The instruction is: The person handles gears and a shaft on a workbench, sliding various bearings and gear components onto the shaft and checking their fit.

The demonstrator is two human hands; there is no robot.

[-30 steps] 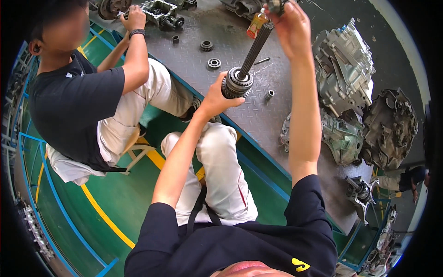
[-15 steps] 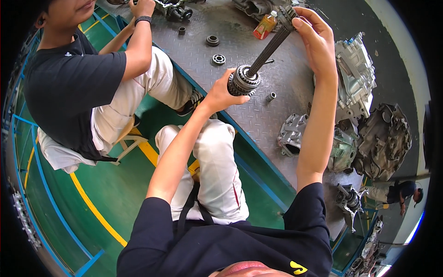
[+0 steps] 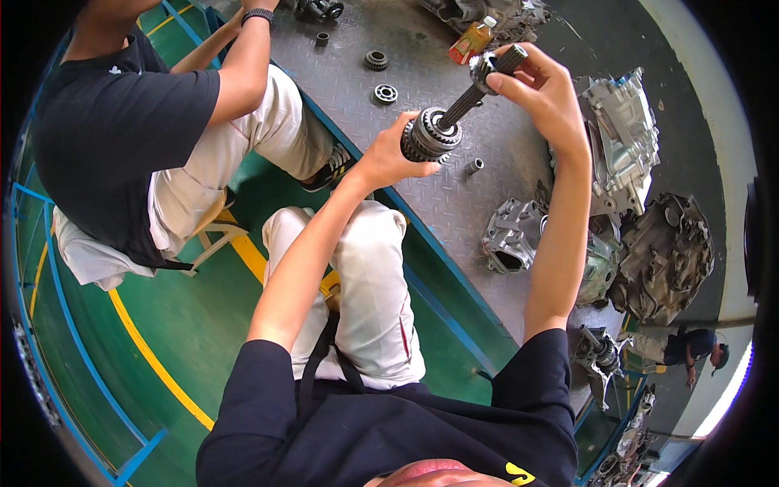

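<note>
We saw a dark-grey shaft, a grey tabletop patterned with raised treads, and a green floor striped yellow.

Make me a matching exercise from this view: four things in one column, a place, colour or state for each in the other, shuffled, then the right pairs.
Things
1. Left hand
2. Right hand
3. Bottle
4. Short metal sleeve

Places, colours and states
A. On the metal table, just right of the gear cluster
B. Holding the small gear near the far end of the splined shaft
C. Orange and red
D. Gripping the gear cluster at the shaft's near end

Right pairs: 1-D, 2-B, 3-C, 4-A
</note>
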